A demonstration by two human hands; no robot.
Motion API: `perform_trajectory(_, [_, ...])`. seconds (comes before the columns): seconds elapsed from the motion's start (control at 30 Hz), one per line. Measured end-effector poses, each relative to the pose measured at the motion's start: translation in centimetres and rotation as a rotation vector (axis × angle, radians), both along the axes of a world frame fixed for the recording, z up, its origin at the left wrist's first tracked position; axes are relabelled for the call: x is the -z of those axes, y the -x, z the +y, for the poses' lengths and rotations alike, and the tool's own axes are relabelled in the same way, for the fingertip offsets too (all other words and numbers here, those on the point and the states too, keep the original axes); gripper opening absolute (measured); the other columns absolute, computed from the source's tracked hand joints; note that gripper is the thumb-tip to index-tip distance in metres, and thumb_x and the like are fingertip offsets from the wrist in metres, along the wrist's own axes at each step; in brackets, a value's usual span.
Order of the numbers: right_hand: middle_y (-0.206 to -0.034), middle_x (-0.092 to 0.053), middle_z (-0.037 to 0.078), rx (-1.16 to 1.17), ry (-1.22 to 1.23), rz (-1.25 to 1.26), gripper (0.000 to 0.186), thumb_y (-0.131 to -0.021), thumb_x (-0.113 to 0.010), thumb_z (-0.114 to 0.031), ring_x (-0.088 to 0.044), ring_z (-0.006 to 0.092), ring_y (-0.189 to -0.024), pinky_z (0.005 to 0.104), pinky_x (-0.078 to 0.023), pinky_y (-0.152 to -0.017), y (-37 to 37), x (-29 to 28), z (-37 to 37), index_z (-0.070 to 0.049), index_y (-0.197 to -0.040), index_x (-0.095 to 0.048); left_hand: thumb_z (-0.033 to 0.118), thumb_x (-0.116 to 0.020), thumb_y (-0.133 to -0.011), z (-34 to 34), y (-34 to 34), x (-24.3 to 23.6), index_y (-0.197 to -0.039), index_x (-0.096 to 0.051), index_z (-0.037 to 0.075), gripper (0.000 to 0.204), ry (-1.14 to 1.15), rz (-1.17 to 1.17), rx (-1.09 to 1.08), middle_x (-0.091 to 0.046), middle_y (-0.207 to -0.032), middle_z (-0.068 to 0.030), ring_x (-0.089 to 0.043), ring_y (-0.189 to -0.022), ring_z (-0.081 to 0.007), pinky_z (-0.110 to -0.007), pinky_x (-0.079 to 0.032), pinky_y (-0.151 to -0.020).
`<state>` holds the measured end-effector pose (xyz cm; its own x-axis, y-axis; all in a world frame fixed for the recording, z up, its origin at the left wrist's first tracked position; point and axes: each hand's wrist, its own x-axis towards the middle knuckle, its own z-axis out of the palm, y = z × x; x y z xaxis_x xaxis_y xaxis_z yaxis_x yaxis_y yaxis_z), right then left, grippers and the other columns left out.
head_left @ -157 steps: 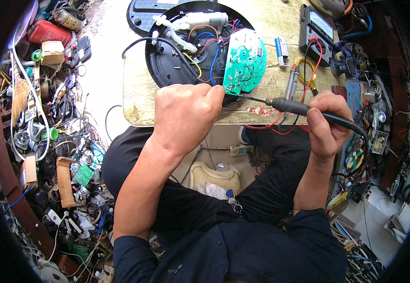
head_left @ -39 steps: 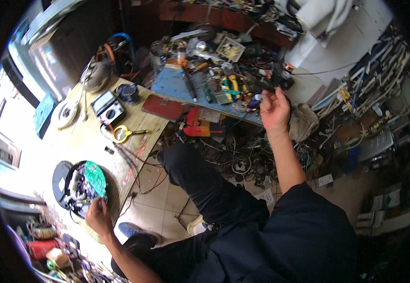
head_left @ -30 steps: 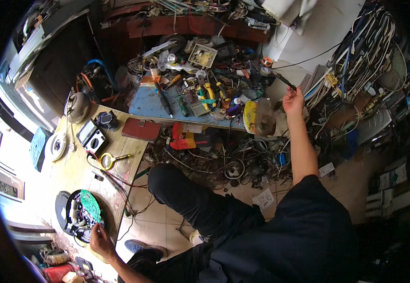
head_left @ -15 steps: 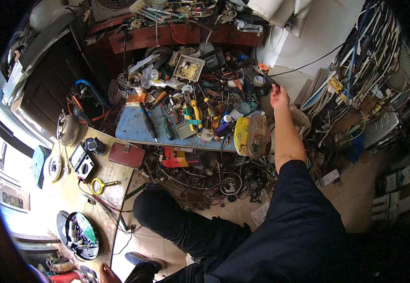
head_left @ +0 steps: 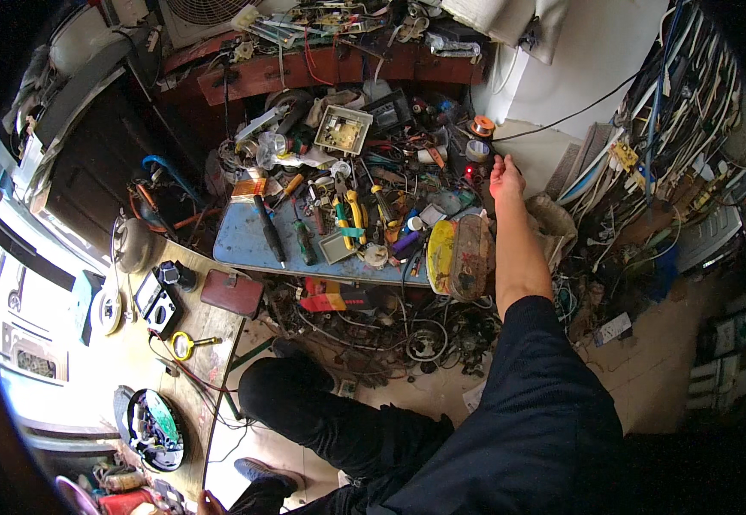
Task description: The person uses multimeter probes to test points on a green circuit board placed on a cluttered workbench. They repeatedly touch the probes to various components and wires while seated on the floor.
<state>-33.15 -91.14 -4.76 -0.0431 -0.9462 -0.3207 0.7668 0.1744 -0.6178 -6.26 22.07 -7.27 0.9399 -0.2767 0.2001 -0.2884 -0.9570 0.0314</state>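
Observation:
My right arm reaches far across to the back right of the cluttered blue table. There my right hand (head_left: 507,178) is closed, its fingers curled; anything inside them is hidden. Just left of the fingers glows a small red light (head_left: 470,172) on something dark. Beyond them stand an orange spool of wire (head_left: 482,126) and a small round tub (head_left: 477,151). Only a sliver of my left hand (head_left: 210,505) shows at the lower edge, beside the wooden table, so its fingers are hard to read. Nearest to it lies an opened round device (head_left: 154,429) with a green circuit board.
Pliers (head_left: 356,215), screwdrivers and loose parts crowd the blue table (head_left: 235,236). A yellow-and-brown container (head_left: 459,257) stands at its front edge. The wooden table (head_left: 205,360) carries a meter (head_left: 157,300), a magnifying glass (head_left: 182,345) and a brown case (head_left: 231,294). Cable bundles hang at right.
A red light now glows beside my right hand, which has shifted only slightly. The dark thing seen at its fingertips earlier no longer shows there. The view has tilted a little.

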Motion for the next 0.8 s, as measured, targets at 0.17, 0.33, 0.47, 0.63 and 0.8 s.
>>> perform_trajectory(0.17, [-0.088,-0.075,0.008,0.043,-0.037,-0.019,0.021,-0.104,-0.076,-0.024,-0.062,0.0119,-0.063,0.023,-0.048,-0.049,-1.8,-0.5,1.0,-0.005,-0.104,-0.068,0.029,-0.076,-0.102,-3.3,-0.2,-4.1,-0.105,-0.082,0.013,0.018,-0.021,-0.204,0.242,-0.079,-0.085,-0.007,-0.068,-0.062,-0.0217,-0.037,-0.054,-0.059])
perform_trajectory(0.33, [-0.08,-0.071,0.006,0.023,-0.011,-0.012,0.023,-0.102,-0.08,-0.026,-0.061,0.0117,-0.061,0.023,-0.048,-0.048,-2.6,-0.2,1.0,-0.008,-0.098,-0.066,0.028,-0.077,-0.101,-6.5,1.7,-4.9,-0.105,-0.082,0.013,0.017,-0.089,-0.186,0.177,-0.077,-0.081,-0.0077,-0.068,-0.061,-0.0224,-0.037,-0.054,-0.059])
perform_trajectory(0.47, [-0.083,-0.071,0.007,-0.032,0.091,-0.081,0.022,-0.099,-0.082,-0.026,-0.063,0.0142,-0.064,0.0228,-0.05,-0.05,-4.1,0.3,0.9,-0.01,-0.099,-0.066,0.011,-0.081,-0.096,-7.5,2.1,-4.4,-0.102,-0.079,-0.001,0.014,0.266,-0.09,0.073,-0.076,-0.08,-0.0177,-0.067,-0.059,-0.029,-0.039,-0.055,-0.059])
perform_trajectory(0.63, [-0.071,-0.046,-0.003,-0.459,0.23,-0.067,0.022,-0.105,-0.069,-0.028,-0.045,0.0082,-0.056,0.0238,-0.037,-0.043,5.5,-2.2,-0.2,-0.014,-0.092,-0.059,0.009,-0.083,-0.09,-12.7,2.7,-6.7,-0.098,-0.078,0.006,0.01,0.339,-0.041,0.17,-0.075,-0.079,-0.0159,-0.074,-0.065,-0.0302,-0.039,-0.057,-0.062])
perform_trajectory(0.8, [-0.082,-0.057,-0.001,-0.279,0.352,0.384,0.03,-0.112,-0.062,-0.039,-0.041,0.0082,-0.064,0.0292,-0.034,-0.053,-3.9,-7.7,19.0,-0.011,-0.103,-0.064,0.016,-0.084,-0.089,-11.6,3.1,-8.4,-0.096,-0.079,0.014,0.009,0.24,0.001,0.254,-0.073,-0.074,-0.0101,-0.071,-0.063,-0.03,-0.041,-0.055,-0.059])
